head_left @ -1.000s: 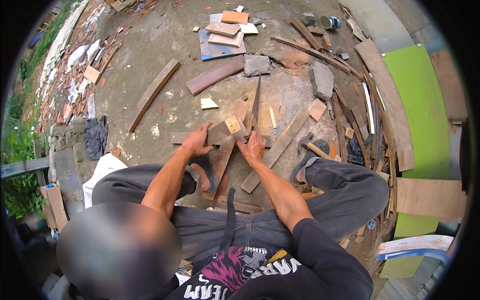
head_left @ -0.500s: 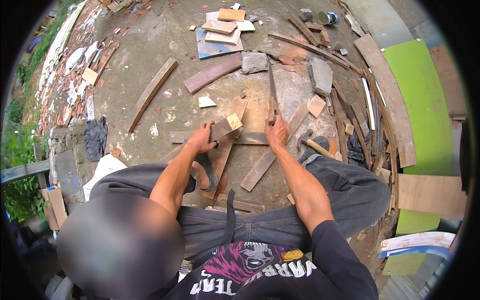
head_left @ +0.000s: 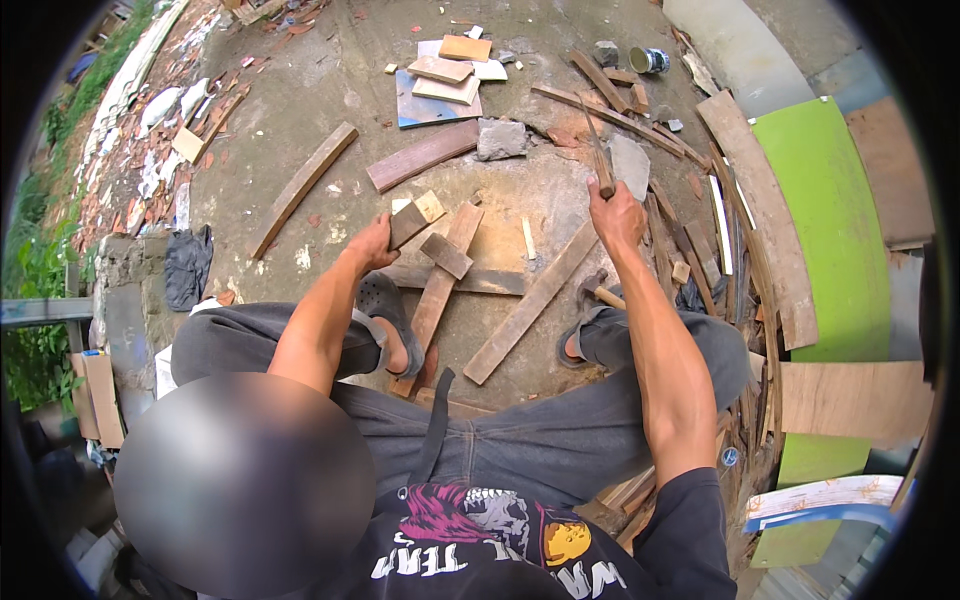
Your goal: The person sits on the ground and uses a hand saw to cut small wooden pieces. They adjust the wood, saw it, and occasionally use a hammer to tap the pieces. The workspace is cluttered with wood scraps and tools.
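The person sits low over the concrete ground [head_left: 330, 90], with both arms stretched forward. The right hand [head_left: 617, 213] is closed around the handle of a long blade [head_left: 596, 150], maybe a machete or a saw; I cannot tell which. The blade points away from the person, toward the top of the picture, and leans a little to the left at its tip. Its long axis runs almost straight out from the fist, over a flat grey stone [head_left: 630, 165].

The left hand [head_left: 375, 243] has its grip clamped on a small wooden block [head_left: 408, 224]. This block lies with its long axis slanted, the far end up and to the right, just beside a small pale square piece [head_left: 430, 205]. Near it a short plank [head_left: 446, 255] lies across a long plank [head_left: 437, 290] that runs from the left foot in a dark sandal [head_left: 385, 315] up toward the middle. Another long board [head_left: 530, 305] goes diagonally to the right foot, where a hammer [head_left: 598, 292] lies.

Compared with half a second ago, the right hand has risen and moved outward to the right, so the blade is now further from the planks. The left hand has also shifted left, and it now holds the block away from the crossed planks.

On the right there is a bright green panel [head_left: 825, 220].
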Demonstrator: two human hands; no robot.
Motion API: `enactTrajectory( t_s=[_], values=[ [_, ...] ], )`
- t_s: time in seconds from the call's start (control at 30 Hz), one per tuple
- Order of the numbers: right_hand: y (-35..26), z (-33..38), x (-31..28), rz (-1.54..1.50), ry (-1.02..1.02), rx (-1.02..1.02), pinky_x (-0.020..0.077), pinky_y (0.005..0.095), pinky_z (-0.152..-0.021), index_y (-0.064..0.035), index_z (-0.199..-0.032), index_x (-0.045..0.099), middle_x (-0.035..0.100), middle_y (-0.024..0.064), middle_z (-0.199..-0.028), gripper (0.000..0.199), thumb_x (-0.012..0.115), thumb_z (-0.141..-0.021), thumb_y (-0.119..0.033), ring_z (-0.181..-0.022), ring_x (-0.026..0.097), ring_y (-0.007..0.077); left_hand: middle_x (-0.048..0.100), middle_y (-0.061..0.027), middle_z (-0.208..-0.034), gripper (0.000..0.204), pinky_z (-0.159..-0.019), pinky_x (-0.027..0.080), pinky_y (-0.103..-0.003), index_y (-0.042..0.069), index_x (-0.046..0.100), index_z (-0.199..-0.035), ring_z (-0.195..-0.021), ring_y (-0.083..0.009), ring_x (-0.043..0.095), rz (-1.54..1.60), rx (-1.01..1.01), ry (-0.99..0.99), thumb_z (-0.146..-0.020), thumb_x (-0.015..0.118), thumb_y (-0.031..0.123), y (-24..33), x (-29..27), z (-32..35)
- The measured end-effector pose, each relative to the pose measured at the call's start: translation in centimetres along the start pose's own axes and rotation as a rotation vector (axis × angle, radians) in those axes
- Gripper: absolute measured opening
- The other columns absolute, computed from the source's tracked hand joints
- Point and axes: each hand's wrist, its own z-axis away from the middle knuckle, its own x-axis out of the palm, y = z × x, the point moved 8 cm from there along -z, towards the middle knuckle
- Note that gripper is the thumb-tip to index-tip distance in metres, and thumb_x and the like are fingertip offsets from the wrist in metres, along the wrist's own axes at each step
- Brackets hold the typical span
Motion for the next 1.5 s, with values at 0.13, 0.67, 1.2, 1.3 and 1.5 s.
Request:
enactTrajectory(
  t_s=[0.13,0.67,1.2,1.3,1.5],
  values=[
    [-3.7,-2.5,-4.5,-0.116,-0.045,0.047,0.0504,0.0483,-0.088,-0.0039,-0.104,0.073,0.073,0.0244,-0.098,0.053,0.063,-0.089,-0.054,-0.097,0.069,0.0426,0.048,-0.0321,-0.134,0.091,-0.101,0.049,-0.047,-0.002,0.025,-0.145,-0.121,-0.0466,0.055,-0.020,-0.068,0.049,-0.081,0.079,0.033,0.3,-3.2,0.8],
    [-5.5,7.7,-2.2,-0.377,-0.308,0.004,0.0483,0.0406,-0.063,-0.0016,-0.084,0.069,0.065,0.0108,-0.071,0.069,0.050,-0.092,-0.067,-0.062,0.058,0.0229,0.036,-0.0285,-0.144,0.082,-0.104,0.046,-0.047,0.001,0.034,-0.143,-0.124,-0.0453,0.050,-0.014,0.000,0.099,-0.084,0.077,0.039,6.5,8.9,-0.3],
    [0.5,17.0,16.6,-0.792,-0.480,0.102,0.0418,0.0357,-0.060,-0.0030,-0.092,0.061,0.057,0.0065,-0.071,0.029,0.055,-0.099,-0.031,-0.065,0.051,0.0149,0.053,-0.0187,-0.130,0.051,-0.105,0.038,-0.051,0.003,0.059,-0.121,-0.125,-0.0366,0.048,0.191,-0.062,0.353,-0.098,0.052,0.048,7.4,5.3,-3.2],
    [0.2,18.5,16.7,-0.774,-0.441,0.068,0.0406,0.0372,-0.059,-0.0011,-0.088,0.059,0.051,0.0100,-0.067,0.039,0.055,-0.100,-0.039,-0.063,0.049,0.0181,0.061,-0.0169,-0.116,0.042,-0.099,0.040,-0.050,0.003,0.065,-0.109,-0.115,-0.0351,0.054,0.268,-0.128,0.475,-0.100,0.049,0.041,7.8,5.3,-4.6],
    [2.8,19.2,18.6,-0.726,-0.509,0.109,0.0399,0.0386,-0.059,0.0006,-0.087,0.056,0.048,0.0153,-0.066,0.043,0.056,-0.101,-0.040,-0.062,0.047,0.0211,0.064,-0.0164,-0.104,0.032,-0.093,0.041,-0.049,0.004,0.066,-0.103,-0.105,-0.0351,0.058,0.260,-0.317,0.562,-0.099,0.048,0.031,8.5,6.5,-6.7]
  ],
)
